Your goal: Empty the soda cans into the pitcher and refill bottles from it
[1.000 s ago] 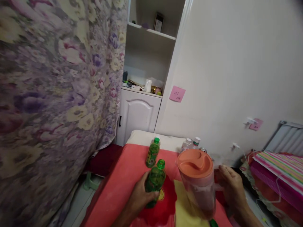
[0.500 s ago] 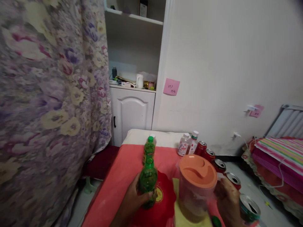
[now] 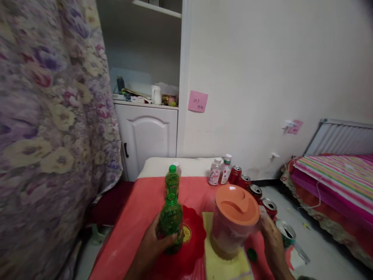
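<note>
My left hand (image 3: 159, 243) is wrapped round an uncapped green bottle (image 3: 171, 221), held upright over the red scalloped tray (image 3: 194, 237). My right hand (image 3: 269, 233) grips the handle of a clear pitcher (image 3: 231, 233) with an orange lid (image 3: 237, 204). The pitcher is by the yellow cloth (image 3: 227, 268); whether its base touches the cloth I cannot tell. A green cap (image 3: 252, 254) lies on the red tablecloth between the pitcher and my right hand. Just behind the held bottle stands a capped green bottle (image 3: 172, 181).
Two clear bottles with white caps (image 3: 215, 173) stand at the table's back right. Several opened cans (image 3: 269, 208) line the right edge. A floral curtain (image 3: 58, 116) hangs at left, a white cabinet (image 3: 151, 132) stands behind, and a bed (image 3: 335, 194) is at right.
The camera view has turned right, so the scene sits further left. Both hands keep their holds. More of the green cap and yellow cloth now shows.
</note>
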A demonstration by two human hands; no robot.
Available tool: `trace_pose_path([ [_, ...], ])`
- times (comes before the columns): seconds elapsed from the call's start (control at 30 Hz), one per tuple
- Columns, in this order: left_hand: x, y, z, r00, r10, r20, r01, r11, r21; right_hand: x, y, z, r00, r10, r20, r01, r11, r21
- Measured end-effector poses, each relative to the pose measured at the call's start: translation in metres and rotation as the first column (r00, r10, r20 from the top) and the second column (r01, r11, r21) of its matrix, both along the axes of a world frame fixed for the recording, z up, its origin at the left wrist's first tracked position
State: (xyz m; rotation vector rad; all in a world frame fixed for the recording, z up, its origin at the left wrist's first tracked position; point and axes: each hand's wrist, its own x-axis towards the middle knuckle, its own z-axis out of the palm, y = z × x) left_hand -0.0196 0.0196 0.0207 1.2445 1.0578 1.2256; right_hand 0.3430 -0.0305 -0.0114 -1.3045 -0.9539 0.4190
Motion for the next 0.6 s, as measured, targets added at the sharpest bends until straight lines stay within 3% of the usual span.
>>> trace_pose_path([
  [0.17, 0.002, 0.0, -0.001, 1.0, -0.007, 0.004, 0.007, 1.0, -0.012, 0.026, -0.028, -0.038, 0.985, 0.035, 0.169, -0.009, 0.989, -0.149],
  [0.33, 0.006, -0.003, 0.002, 1.0, -0.016, 0.007, 0.016, 1.0, -0.023, 0.042, -0.041, -0.077, 0.904, 0.124, 0.409, 0.024, 0.941, -0.337],
  [0.47, 0.009, -0.006, 0.004, 1.0, -0.023, 0.009, 0.023, 1.0, 0.001, 0.037, -0.038, -0.084, 0.833, 0.265, 0.486, -0.01, 0.885, -0.466],
  [0.6, 0.009, -0.006, -0.002, 0.999, -0.051, -0.009, 0.051, 0.998, 0.021, 0.028, -0.034, -0.085, 0.83, 0.267, 0.489, -0.009, 0.884, -0.466],
])
